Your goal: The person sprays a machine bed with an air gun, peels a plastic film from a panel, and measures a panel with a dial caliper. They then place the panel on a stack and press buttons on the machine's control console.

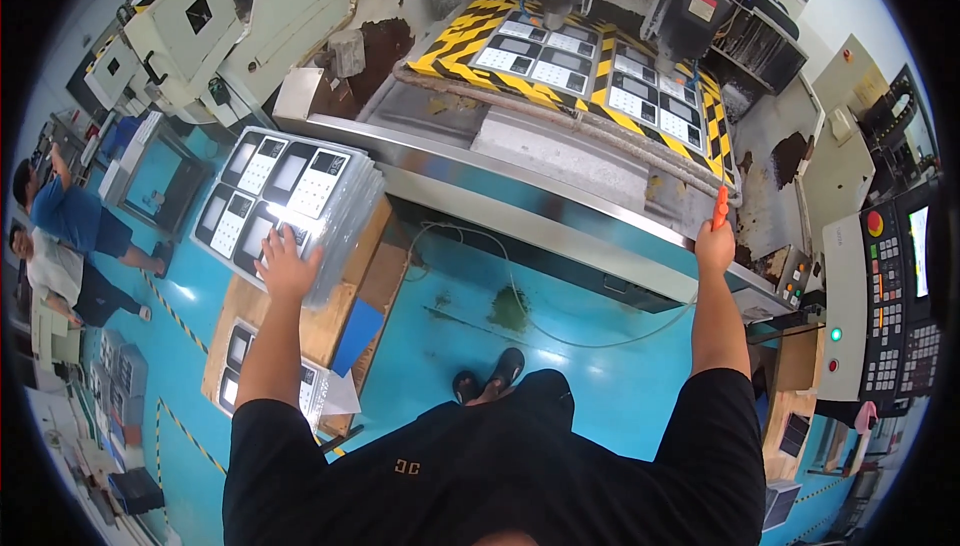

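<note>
My left hand (287, 264) lies with fingers spread on the top sheet of a tall stack of printed panels (300, 186). These panels are black, grey and white, and clear film shows along the stack's edge. Off to the right, my right hand (714, 246) is closed round an orange air blow gun (721, 208), its tip up near the machine's front rim. A thin pale hose (540, 331) runs from below the machine toward that hand. Inside the machine, similar panels (535, 54) lie in two groups on a bed with yellow-black striped tape (600, 71).
Two dark spindle heads (690, 11) hang over the bed. The stack stands on a wooden table (245, 316), with more panels (310, 386) on its near part. A control panel (890, 296) is at the right. Two people (75, 216) stand far left.
</note>
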{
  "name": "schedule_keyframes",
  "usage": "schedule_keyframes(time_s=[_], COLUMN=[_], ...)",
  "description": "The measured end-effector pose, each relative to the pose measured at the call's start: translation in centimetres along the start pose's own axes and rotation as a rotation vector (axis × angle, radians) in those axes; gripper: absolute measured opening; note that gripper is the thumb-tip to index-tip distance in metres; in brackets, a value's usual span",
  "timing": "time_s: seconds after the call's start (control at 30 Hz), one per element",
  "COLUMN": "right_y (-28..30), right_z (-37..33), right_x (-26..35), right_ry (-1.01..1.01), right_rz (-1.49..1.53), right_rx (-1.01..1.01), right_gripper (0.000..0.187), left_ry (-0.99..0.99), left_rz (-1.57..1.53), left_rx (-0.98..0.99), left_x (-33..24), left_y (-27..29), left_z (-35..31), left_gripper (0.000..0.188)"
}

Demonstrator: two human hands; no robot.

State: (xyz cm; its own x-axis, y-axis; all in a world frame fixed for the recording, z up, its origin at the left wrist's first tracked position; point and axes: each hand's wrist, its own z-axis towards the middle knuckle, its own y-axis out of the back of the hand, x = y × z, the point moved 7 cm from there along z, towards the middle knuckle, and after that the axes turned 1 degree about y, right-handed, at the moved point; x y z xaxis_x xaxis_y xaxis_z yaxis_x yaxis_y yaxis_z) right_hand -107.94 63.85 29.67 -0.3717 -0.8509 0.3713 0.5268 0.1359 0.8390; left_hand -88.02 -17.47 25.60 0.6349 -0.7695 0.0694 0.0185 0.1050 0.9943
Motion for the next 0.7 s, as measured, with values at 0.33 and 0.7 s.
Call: schedule_keyframes(time_s=[0.33, 0.7], right_y=[-1.2, -0.3], right_z=[3.0, 4.1], right_x=[0.7, 1.4], right_ry=[0.007, 0.023], right_rz=[0.002, 0.047], right_rx=[-0.006, 0.009], right_gripper=[0.033, 0.029], left_ry=[0.008, 0.014], left_rz=[-0.008, -0.015], left_rx=[0.032, 0.051], left_x=[-2.5, -3.0], left_y=[1.6, 3.5], left_z=[1.6, 2.1], left_gripper=[0.088, 0.089])
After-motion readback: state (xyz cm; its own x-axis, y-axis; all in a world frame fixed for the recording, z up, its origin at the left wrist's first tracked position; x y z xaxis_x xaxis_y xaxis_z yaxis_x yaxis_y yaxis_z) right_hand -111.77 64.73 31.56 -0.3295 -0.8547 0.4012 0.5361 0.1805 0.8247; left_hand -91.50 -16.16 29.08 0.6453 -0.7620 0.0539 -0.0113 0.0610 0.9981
